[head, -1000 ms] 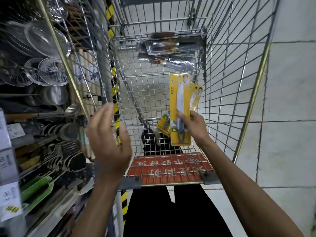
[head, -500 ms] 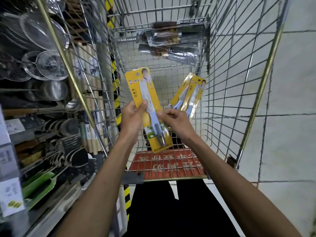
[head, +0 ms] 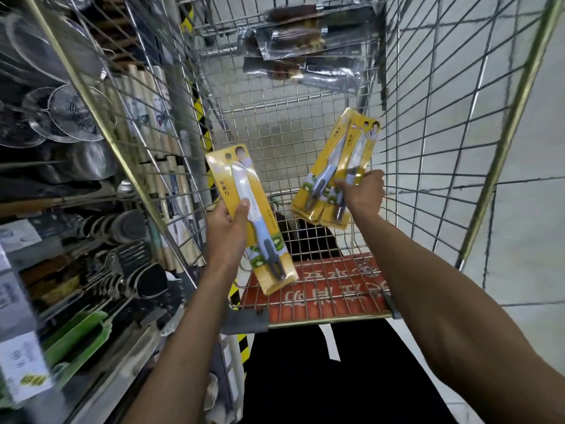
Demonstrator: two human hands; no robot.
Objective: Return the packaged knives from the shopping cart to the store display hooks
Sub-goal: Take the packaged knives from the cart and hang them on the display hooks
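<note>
Our shopping cart [head: 505, 142] stands just right of the store display [head: 61, 179], with clear-bagged knives [head: 305, 41] lying at its far end. Over its near end, our left grip [head: 227, 228] curls round one yellow knife pack [head: 263, 231], and our right grip [head: 363, 194] pinches two more packs [head: 336, 160]. We judge these are ready for hanging. Next, we swing left of the cart and thread each pack onto a hook.

Cart [head: 504, 148] open above, wire walls [head: 428, 123] flanking, shelves [head: 61, 240] left

left grip [head: 227, 231]: bare | right grip [head: 362, 194]: bare | forearms [head: 183, 332]: bare | legs: plain black trousers [head: 293, 381], both visible
</note>
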